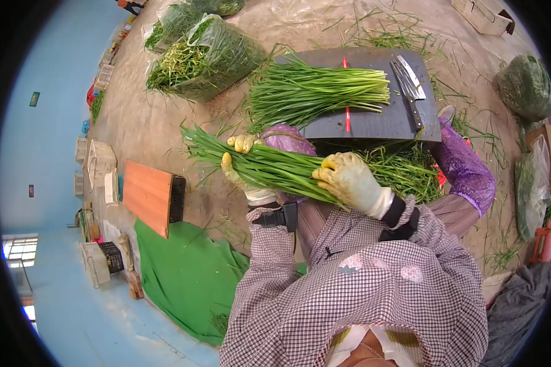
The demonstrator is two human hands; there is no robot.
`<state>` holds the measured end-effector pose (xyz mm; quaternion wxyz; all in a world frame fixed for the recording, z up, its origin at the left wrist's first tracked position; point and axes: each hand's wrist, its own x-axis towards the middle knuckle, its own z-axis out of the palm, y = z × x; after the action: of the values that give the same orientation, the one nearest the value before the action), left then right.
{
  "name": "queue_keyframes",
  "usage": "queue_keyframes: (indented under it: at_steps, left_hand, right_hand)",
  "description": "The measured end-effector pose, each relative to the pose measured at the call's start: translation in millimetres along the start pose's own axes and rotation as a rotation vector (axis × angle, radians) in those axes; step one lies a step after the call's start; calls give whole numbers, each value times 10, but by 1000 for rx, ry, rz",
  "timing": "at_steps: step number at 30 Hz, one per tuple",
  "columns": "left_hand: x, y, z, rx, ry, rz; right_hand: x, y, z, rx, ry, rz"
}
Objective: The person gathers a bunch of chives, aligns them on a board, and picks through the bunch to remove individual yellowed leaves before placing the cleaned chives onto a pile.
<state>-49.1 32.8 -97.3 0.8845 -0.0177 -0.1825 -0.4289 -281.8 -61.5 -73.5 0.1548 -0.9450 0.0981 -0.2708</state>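
A bunch of garlic chives (288,174) lies across my lap, leaf tips to the left and stem ends to the right. My left hand (237,176), in a pale glove with yellowed fingers, wraps round its leafy part. Over the stem end, my right hand (351,180), gloved likewise, has its fingers closed on the bunch. Just beyond, a larger pile of chives (324,92) rests on a dark board (373,125), across a red strip (348,120). A dark-handled knife (413,101) lies at the board's right side. Loose chives (398,174) lie below the board's near edge.
Plastic bags of greens (208,58) stand at the upper left, another bag (525,87) at the right. An orange-brown board (147,194) on a black crate and a green cloth (180,275) are to my left. A white crate (482,15) sits at the far right.
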Motion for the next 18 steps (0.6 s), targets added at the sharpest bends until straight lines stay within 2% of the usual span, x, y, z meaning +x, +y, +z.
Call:
queue_keyframes:
  at_steps: [3,6,7,11,14,15,16,18]
  left_hand:
    - [9,-17,23,33,17,12]
    - [-7,34,70,89,16,36]
    - [-16,44,93,118,46,61]
    - [-38,44,183,195,124,128]
    - [-36,50,152,189,142,143]
    - [-36,59,125,180,147,146]
    - [-46,75,97,175,129,149]
    - [-67,119,26,161,91,153]
  right_hand:
    - [71,-1,220,-290,-144,41]
    - [175,83,310,-60,-57,127]
    - [187,120,232,140,-11,108]
    - [269,141,-12,575,95,388]
    - [375,192,-207,766,359,279]
    - [386,183,-291,1129,376,332]
    - [408,127,-486,1351,405,429]
    - [276,248,-773,1440,338,466]
